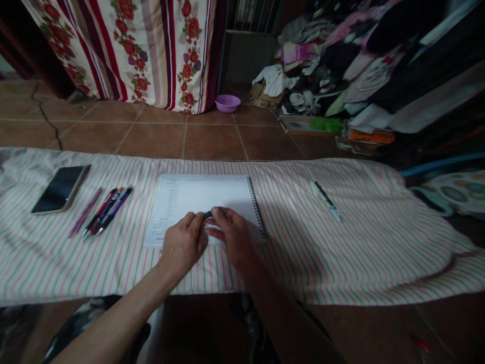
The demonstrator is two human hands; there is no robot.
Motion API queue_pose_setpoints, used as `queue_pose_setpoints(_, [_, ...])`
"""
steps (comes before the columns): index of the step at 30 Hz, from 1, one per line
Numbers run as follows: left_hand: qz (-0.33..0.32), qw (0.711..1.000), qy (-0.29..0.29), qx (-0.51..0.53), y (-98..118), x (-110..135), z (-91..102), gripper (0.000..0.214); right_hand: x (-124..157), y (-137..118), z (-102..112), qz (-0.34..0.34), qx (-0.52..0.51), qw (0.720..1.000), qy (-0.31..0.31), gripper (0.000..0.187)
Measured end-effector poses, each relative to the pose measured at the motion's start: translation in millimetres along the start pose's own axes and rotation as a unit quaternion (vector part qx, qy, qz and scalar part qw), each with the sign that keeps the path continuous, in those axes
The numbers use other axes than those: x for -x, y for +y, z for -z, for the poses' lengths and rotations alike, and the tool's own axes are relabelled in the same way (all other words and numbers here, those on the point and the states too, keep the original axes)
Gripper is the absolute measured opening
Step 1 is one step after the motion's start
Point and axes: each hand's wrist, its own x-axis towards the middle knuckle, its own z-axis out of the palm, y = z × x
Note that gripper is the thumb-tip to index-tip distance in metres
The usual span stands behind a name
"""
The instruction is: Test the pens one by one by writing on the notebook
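Note:
My left hand (185, 236) and my right hand (234, 230) meet over the near part of a spiral-bound notebook (212, 189). Both are closed, fingertips pinching a short dark pen-like piece (207, 215) from either side; the fingers cover most of it, so its exact kind does not show. White paper with faint print along the left margin makes up the open page, and the black coil runs down its right side. To the left lie several pens (109, 208) in a bunch, beside a purple pen (86, 211). Another pen (326, 199), dark with a pale end, rests to the right.
A striped cloth (295, 263) covers the low table. At its left end lies a phone (60, 189). Beyond, on the tiled floor, stand a purple basin (228, 104), a floral curtain (129, 50) and a heap of clothes (322, 55). A patterned pale-blue object (458, 189) is at the right edge.

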Motion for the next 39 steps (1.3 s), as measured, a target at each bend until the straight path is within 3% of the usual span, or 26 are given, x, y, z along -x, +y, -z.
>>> queue_pose_setpoints(5, [-0.018,1.0,0.012,-0.002,0.9,1.6,-2.3,0.029,-2.4,-0.3,1.4,-0.018,0.034,0.999,0.018,0.031])
queue_pose_setpoints(9, [-0.015,1.0,0.008,0.003,1.5,2.0,-3.0,0.028,-7.0,0.5,2.3,0.008,0.05,0.997,0.052,0.025])
queue_pose_setpoints(17, [0.007,1.0,-0.012,-0.003,-0.8,-0.8,-0.9,0.028,0.6,-2.0,0.4,-0.013,-0.007,0.999,-0.033,0.03])
queue_pose_setpoints(22, [-0.016,1.0,-0.001,-0.007,0.2,0.5,-0.5,0.027,-1.1,-0.5,-0.2,-0.026,0.011,1.0,-0.002,0.033])
queue_pose_setpoints(27, [-0.016,1.0,-0.005,-0.009,2.6,1.2,-0.8,0.027,-1.7,-1.7,1.1,-0.001,0.035,0.999,0.035,0.023])
queue_pose_setpoints(31, [0.007,1.0,-0.026,-0.013,2.1,0.6,1.1,0.027,-0.4,-2.1,1.1,0.016,0.061,0.998,0.003,0.02])
queue_pose_setpoints(35, [0.015,0.999,-0.03,-0.026,0.0,0.1,2.4,0.027,-0.3,0.3,-0.1,0.005,0.022,0.999,-0.028,0.028])
queue_pose_setpoints(39, [0.005,0.999,-0.024,-0.029,-0.2,0.7,2.0,0.025,-1.9,2.5,-0.4,-0.024,-0.012,1.0,-0.013,0.035])
